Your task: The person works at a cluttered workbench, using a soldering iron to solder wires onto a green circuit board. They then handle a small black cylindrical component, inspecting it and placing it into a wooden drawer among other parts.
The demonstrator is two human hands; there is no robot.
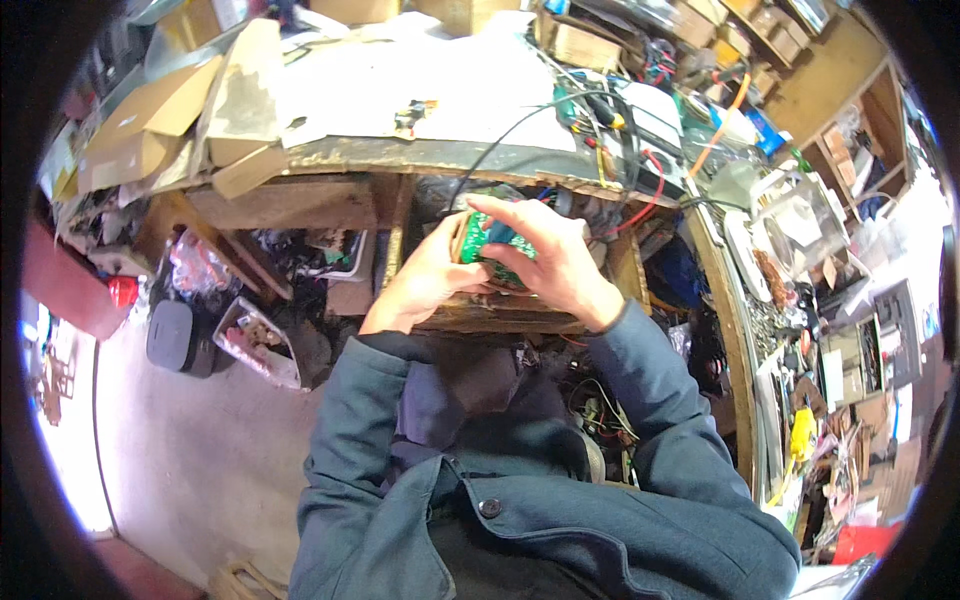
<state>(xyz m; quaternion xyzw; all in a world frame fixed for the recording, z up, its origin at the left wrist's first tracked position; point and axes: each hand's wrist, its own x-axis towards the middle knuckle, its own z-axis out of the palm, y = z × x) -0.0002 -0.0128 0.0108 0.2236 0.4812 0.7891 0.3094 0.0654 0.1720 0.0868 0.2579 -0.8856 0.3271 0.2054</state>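
A green circuit board [473,240] is held over the open drawer space at the front of the bench. My left hand [432,272] is closed on its left side, thumb along the near edge. Curled over the board's right part, my right hand [560,250] has thumb and index finger closed around it. Between those fingers a dark bluish part [498,234] shows on the board; its kind is too small to tell. My fingers cover much of the board's right side.
A black cable [500,140] arches over the bench edge toward my hands. On the white bench top [350,95] lies a small dark part [414,117]. Tools and wires [600,115] crowd the back right. Cardboard boxes [140,130] stand left; a grey bin [172,338] is on the floor.
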